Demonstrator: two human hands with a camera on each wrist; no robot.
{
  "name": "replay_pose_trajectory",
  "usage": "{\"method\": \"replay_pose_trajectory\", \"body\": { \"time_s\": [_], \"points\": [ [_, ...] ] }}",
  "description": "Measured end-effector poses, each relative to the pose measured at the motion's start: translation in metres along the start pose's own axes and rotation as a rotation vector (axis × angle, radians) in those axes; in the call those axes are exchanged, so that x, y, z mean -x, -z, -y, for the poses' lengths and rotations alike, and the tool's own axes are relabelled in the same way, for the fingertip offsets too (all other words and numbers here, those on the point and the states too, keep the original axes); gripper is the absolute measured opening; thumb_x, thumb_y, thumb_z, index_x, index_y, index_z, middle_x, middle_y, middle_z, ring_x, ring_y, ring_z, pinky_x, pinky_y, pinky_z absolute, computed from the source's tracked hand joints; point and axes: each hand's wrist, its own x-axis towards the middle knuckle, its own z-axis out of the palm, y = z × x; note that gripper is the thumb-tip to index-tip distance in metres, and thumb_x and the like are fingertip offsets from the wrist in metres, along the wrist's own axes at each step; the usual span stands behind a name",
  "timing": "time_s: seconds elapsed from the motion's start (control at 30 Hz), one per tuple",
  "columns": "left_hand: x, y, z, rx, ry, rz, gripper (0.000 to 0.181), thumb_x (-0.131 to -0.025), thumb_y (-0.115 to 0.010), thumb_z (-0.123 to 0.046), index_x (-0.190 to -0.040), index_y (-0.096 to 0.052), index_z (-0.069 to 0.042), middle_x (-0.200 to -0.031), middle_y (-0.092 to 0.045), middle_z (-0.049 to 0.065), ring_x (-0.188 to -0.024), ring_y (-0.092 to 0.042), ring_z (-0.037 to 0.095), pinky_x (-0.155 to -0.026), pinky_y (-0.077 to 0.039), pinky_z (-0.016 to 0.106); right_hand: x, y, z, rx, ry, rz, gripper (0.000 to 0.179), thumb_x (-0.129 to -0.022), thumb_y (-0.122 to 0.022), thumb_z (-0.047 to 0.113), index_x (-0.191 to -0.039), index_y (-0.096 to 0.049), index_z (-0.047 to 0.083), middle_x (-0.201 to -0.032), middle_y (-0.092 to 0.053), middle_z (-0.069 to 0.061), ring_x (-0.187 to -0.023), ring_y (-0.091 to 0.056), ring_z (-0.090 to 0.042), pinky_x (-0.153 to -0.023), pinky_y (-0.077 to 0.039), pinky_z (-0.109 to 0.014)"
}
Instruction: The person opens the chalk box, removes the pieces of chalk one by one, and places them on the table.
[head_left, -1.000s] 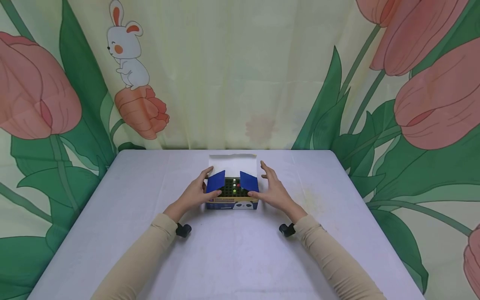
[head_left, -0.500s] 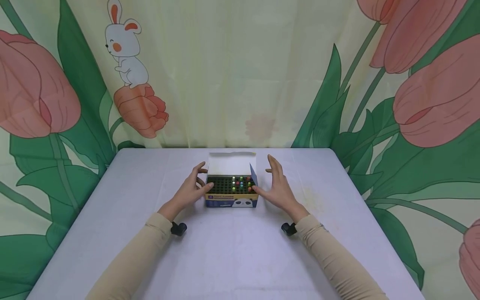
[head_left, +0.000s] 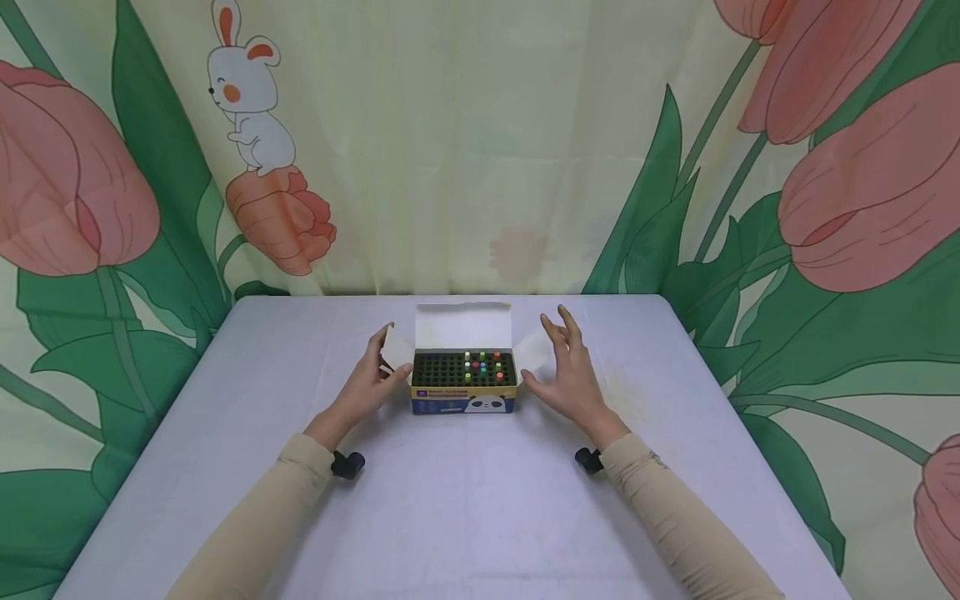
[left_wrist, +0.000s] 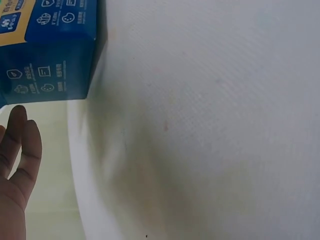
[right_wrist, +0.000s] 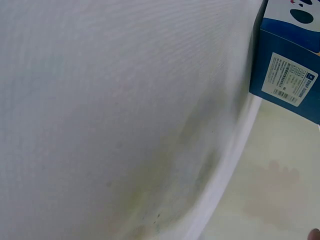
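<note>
A small blue and yellow cardboard box [head_left: 463, 402] with a panda face stands on the table, its top unfolded. Inside is a dark grid of holes [head_left: 440, 367], with several coloured round ends showing towards the right. The white left flap [head_left: 397, 347] and right flap [head_left: 531, 350] are folded outward; the back lid [head_left: 463, 325] stands up. My left hand [head_left: 363, 385] is at the left flap, thumb by the box's left edge, fingers extended. Apart from the box on the right, my right hand [head_left: 573, 385] has its fingers spread, thumb near the right flap.
A white cloth covers the table [head_left: 465, 500]. Behind it hangs a curtain [head_left: 450, 150] printed with tulips and a rabbit. Black wrist cameras sit at both cuffs, the left camera [head_left: 348, 465] and the right camera [head_left: 588, 460].
Both blue-faced side flaps have swung from over the grid to outside the box, uncovering it. My hands have moved apart, left hand leftward and right hand rightward.
</note>
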Motion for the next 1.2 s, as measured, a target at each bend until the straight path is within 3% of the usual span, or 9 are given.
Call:
{"method": "replay_pose_trajectory", "body": {
  "time_s": [0.23, 0.37, 0.47, 0.53, 0.73, 0.9, 1.03, 1.2],
  "points": [
    [0.003, 0.002, 0.005, -0.007, -0.071, -0.098, 0.083, -0.102, -0.067, -0.026, -0.165, -0.015, -0.012, -0.148, -0.043, 0.026, -0.101, -0.061, 0.032, -0.080, -0.052, 0.034, 0.003, 0.001, -0.006, 0.053, 0.091, -0.023, 0.072, -0.082, -0.082, 0.033, -0.148, -0.057, 0.023, -0.170, -0.022, -0.016, -0.146, -0.037, -0.044, -0.109, -0.034, -0.068],
    [0.007, 0.003, 0.007, -0.042, -0.100, -0.126, 0.080, -0.100, -0.068, -0.022, -0.163, -0.019, -0.009, -0.152, -0.042, 0.021, -0.123, -0.053, 0.038, -0.096, -0.050, 0.049, 0.003, 0.001, -0.007, 0.071, 0.127, 0.006, 0.063, -0.082, -0.082, 0.030, -0.141, -0.063, 0.017, -0.166, -0.031, -0.018, -0.149, -0.035, -0.042, -0.117, -0.030, -0.066],
    [0.010, 0.003, 0.009, -0.102, -0.123, -0.144, 0.078, -0.098, -0.069, -0.021, -0.161, -0.025, -0.006, -0.153, -0.038, 0.022, -0.137, -0.043, 0.041, -0.109, -0.040, 0.059, 0.003, 0.001, -0.006, 0.081, 0.173, 0.021, 0.058, -0.083, -0.083, 0.026, -0.137, -0.066, 0.014, -0.162, -0.038, -0.018, -0.150, -0.036, -0.039, -0.120, -0.029, -0.063],
    [0.011, 0.003, 0.011, -0.154, -0.152, -0.166, 0.075, -0.096, -0.071, -0.021, -0.157, -0.031, -0.003, -0.152, -0.038, 0.023, -0.140, -0.039, 0.041, -0.114, -0.035, 0.061, 0.003, 0.001, -0.005, 0.080, 0.199, 0.030, 0.055, -0.083, -0.082, 0.022, -0.135, -0.067, 0.013, -0.159, -0.043, -0.017, -0.147, -0.040, -0.037, -0.120, -0.030, -0.061],
    [0.010, 0.003, 0.016, -0.291, -0.261, -0.203, 0.063, -0.091, -0.077, -0.020, -0.145, -0.050, -0.001, -0.148, -0.045, 0.024, -0.137, -0.041, 0.044, -0.108, -0.034, 0.065, 0.002, 0.000, 0.001, 0.095, 0.203, 0.077, 0.041, -0.088, -0.076, 0.017, -0.129, -0.069, 0.013, -0.147, -0.057, -0.010, -0.131, -0.058, -0.031, -0.108, -0.048, -0.050],
    [0.006, 0.003, 0.016, -0.332, -0.297, -0.150, 0.057, -0.092, -0.076, -0.018, -0.143, -0.055, -0.003, -0.147, -0.051, 0.021, -0.138, -0.047, 0.042, -0.110, -0.035, 0.066, 0.005, -0.001, 0.004, 0.084, 0.139, 0.136, 0.037, -0.091, -0.074, 0.017, -0.127, -0.071, 0.011, -0.137, -0.063, -0.007, -0.120, -0.066, -0.026, -0.091, -0.059, -0.042],
    [0.003, 0.002, 0.009, -0.273, -0.266, -0.055, 0.062, -0.094, -0.071, -0.009, -0.151, -0.046, -0.005, -0.154, -0.049, 0.016, -0.145, -0.043, 0.037, -0.118, -0.034, 0.058, 0.007, -0.002, 0.006, 0.079, 0.101, 0.170, 0.036, -0.093, -0.073, 0.017, -0.128, -0.071, 0.011, -0.132, -0.066, -0.006, -0.118, -0.067, -0.025, -0.092, -0.059, -0.041],
    [-0.001, -0.003, 0.000, -0.205, -0.219, 0.045, 0.065, -0.093, -0.055, 0.003, -0.156, -0.041, -0.009, -0.161, -0.043, 0.012, -0.150, -0.039, 0.034, -0.120, -0.033, 0.054, 0.007, -0.003, 0.008, 0.078, 0.092, 0.182, 0.033, -0.092, -0.071, 0.014, -0.126, -0.072, 0.012, -0.124, -0.071, -0.004, -0.115, -0.067, -0.023, -0.093, -0.058, -0.041]
  ]
}}
